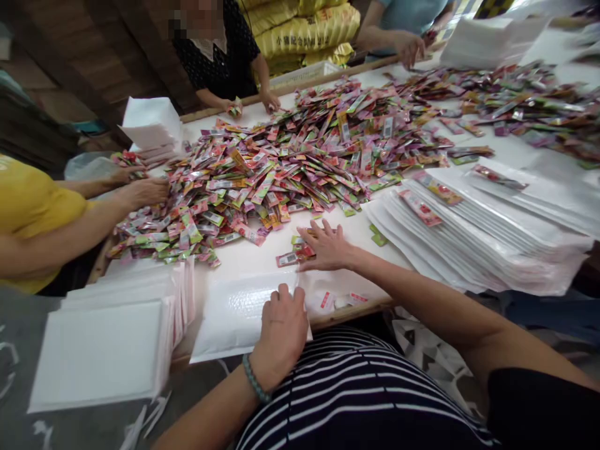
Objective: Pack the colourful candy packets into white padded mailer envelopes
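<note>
A white padded envelope [234, 312] lies at the table's near edge. My left hand [284, 328], with a braided band at its wrist, rests on the envelope's right part with the fingers curled; what they grip, if anything, is hidden. Just beyond the envelope's upper right corner, my right hand [325, 247] lies over a few small colourful packets [288, 258], its fingers spread. Past both hands spreads a large heap of similar packets [281, 169].
Stacks of white envelopes stand at the near left [98, 350] and on the right [469, 231], the right one with loose packets on top. Another white stack [152, 125] is at the back left. Other people's hands touch the heap from the left and far side.
</note>
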`<state>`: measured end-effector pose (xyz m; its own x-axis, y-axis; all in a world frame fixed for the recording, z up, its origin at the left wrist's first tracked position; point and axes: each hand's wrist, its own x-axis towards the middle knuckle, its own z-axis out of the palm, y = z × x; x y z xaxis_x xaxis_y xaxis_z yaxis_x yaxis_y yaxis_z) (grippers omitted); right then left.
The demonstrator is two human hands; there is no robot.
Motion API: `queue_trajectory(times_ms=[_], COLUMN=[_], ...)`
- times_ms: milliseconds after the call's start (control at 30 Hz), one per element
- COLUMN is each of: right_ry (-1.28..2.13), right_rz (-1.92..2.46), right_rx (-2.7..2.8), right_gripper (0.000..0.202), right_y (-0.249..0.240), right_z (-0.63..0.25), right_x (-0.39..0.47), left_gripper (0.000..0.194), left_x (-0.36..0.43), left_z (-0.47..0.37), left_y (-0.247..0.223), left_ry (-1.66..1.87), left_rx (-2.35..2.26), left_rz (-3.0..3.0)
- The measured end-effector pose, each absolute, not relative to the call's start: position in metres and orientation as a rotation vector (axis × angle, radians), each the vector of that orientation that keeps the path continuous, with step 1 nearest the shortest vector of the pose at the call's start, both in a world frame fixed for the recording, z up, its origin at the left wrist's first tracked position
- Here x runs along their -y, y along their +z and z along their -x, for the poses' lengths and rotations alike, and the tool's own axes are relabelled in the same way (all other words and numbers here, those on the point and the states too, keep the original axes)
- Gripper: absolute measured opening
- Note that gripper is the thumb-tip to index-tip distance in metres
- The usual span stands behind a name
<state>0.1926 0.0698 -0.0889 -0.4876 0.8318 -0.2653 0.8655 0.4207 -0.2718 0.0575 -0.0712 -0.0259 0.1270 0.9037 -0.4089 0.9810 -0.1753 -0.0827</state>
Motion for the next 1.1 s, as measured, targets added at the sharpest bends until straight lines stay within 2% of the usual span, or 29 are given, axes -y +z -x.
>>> queue_trajectory(times_ms=[67, 133, 300, 500, 700, 800, 933, 1033, 1100], right_ry=[-0.557, -0.509, -0.369, -0.261, -0.348, -0.420, -0.399, -0.386, -0.542], right_rz=[-1.494, -1.492, -1.487, -1.700, -2.037, -1.750, -1.308, -1.318, -1.502], right_rx=[-2.587, -2.644, -2.716, -2.531, -2.463, -2.704, -2.916, -2.971, -2.937], right_gripper=[0.113, 0.106, 0.055, 0.028, 0.027, 0.028, 0.031, 0.030, 0.029], right_y=[-0.100, -0.108, -0.106, -0.103, -0.081, -0.077, -0.096, -0.113, -0.118], right_z=[-0.199, -0.212, -0.244, -0.257, -0.256, -0.222, -0.179, -0.177, -0.187], right_x=[-0.066, -0.063, -0.047, -0.030, -0.040, -0.041, -0.038, -0.037, -0.035], left_gripper=[0.036, 0.043, 0.035, 0.036, 0.049, 0.051, 0.055, 0.059, 0.062], left_x=[0.074, 0.075, 0.075, 0.078, 0.085, 0.083, 0.077, 0.076, 0.075], left_z=[-0.048, -0.039, -0.024, -0.020, -0.020, -0.024, -0.029, -0.027, -0.025], left_y=[-0.031, -0.033, -0.039, -0.039, -0.043, -0.043, -0.038, -0.038, -0.041], left_ry=[-0.588, -0.617, -0.634, -0.630, -0.557, -0.522, -0.506, -0.439, -0.364], left_rx=[-1.901, -1.933, -2.025, -2.088, -2.214, -2.227, -2.243, -2.233, -2.231], left_rz=[-2.164, -2.143, -2.109, -2.129, -2.044, -2.013, -1.898, -1.855, -1.855])
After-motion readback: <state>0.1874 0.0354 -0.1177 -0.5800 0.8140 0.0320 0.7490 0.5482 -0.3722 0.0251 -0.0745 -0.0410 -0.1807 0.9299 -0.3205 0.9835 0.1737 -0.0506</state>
